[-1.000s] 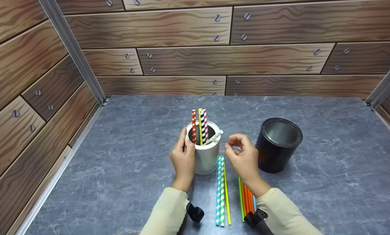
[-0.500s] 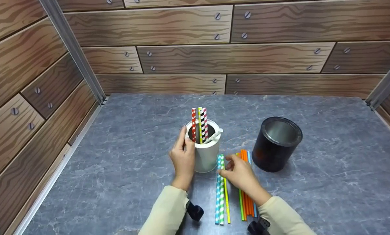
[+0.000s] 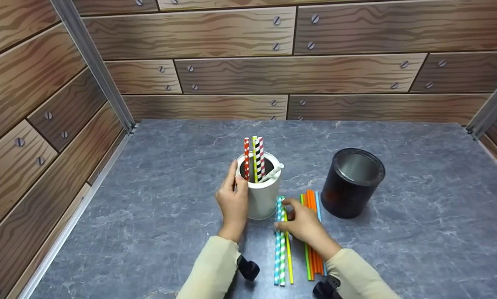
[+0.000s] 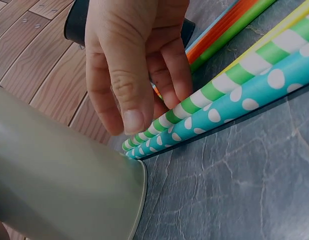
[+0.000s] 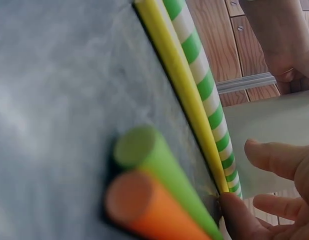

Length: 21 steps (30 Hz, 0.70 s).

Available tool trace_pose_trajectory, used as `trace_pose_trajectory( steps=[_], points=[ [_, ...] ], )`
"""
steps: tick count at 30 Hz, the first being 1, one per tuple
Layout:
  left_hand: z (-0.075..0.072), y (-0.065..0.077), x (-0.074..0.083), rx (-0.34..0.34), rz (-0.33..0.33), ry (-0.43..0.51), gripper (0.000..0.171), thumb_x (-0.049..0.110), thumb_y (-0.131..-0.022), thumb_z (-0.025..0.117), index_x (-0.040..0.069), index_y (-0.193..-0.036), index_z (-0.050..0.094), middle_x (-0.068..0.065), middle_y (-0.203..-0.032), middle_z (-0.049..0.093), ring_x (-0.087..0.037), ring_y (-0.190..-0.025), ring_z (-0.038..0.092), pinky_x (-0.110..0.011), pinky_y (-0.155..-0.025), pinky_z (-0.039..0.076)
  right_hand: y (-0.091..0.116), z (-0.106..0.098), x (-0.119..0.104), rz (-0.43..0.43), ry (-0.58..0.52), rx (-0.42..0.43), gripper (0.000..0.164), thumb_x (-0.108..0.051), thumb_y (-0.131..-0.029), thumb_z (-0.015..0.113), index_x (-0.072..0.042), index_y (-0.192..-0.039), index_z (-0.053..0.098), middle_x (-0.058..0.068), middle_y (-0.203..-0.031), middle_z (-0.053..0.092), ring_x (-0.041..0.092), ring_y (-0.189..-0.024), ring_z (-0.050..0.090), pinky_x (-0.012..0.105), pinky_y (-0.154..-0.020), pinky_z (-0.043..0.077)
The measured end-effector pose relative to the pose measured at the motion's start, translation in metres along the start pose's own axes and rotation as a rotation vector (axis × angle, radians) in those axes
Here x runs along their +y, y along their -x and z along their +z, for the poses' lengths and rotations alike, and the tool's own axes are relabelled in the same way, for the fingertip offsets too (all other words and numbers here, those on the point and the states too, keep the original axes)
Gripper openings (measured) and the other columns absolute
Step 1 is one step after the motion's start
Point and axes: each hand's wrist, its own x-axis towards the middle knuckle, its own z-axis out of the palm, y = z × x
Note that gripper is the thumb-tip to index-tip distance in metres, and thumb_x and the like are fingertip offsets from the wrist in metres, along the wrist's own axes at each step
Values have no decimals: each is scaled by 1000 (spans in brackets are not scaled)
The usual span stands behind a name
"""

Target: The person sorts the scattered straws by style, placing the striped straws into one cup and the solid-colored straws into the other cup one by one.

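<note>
Some gap, wht can rim (image 3: pixel 263 186) to blk can (image 3: pixel 345 197).

Work booth: wood-print walls (image 3: pixel 232 77), metal corner posts (image 3: pixel 94 62), grey marbled tabletop (image 3: pixel 165 178).

One pale canister (image 3: pixel 263 203), and to its right one black canister (image 3: pixel 348 197). Five straws (image 3: pixel 258 164) show inside the pale canister. Three loose straws (image 3: pixel 282 261) lie near it; farther right of it, one green straw (image 3: pixel 308 263), one blue straw (image 3: pixel 318 203), several orange straws (image 3: pixel 311 203), not clearly countable.
</note>
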Motion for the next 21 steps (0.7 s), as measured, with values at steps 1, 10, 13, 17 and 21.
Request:
trace_pose_trajectory(
  steps=[1, 10, 13, 17, 21],
  points=[
    [0, 0, 0, 2, 4, -2, 40, 3, -82, 52, 3, -121, 62, -16, -108, 66, -16, -79, 58, -35, -69, 51, -1, 1, 0, -5, 4, 4, 56, -15, -66, 80, -7, -116, 57, 4, -73, 58, 15, -58, 52, 28, -53, 44],
    [0, 0, 0, -1, 2, 14, 40, 3, -82, 52, 4, -121, 61, -16, -111, 65, -21, -94, 63, -35, -77, 52, -3, 3, 1, 9, 22, 13, 50, -12, -66, 79, -5, -110, 58, 4, -73, 55, 16, -62, 49, 28, -55, 43],
    [0, -1, -1, 2, 8, 15, 40, 3, -82, 53, 3, -121, 61, -16, -113, 64, -24, -101, 63, -35, -81, 51, -4, 3, 1, 22, 19, 24, 50, -9, -65, 77, -3, -111, 58, 4, -72, 55, 16, -63, 49, 28, -56, 42],
    [0, -1, -1, 5, 11, 17, 39, 3, -82, 53, 3, -121, 61, -16, -113, 64, -25, -102, 62, -35, -82, 51, -6, 3, 1, 50, 14, 25, 52, -5, -62, 70, 0, -112, 56, 4, -73, 54, 16, -64, 49, 27, -55, 41],
    [0, 0, -1, 6, 10, 20, 39, 2, -82, 53, 3, -120, 61, -17, -113, 64, -25, -101, 62, -35, -82, 51, -9, 2, 1, 73, 15, 23, 55, -4, -61, 64, 3, -115, 55, 6, -76, 54, 18, -68, 50, 28, -58, 42]
  ],
)
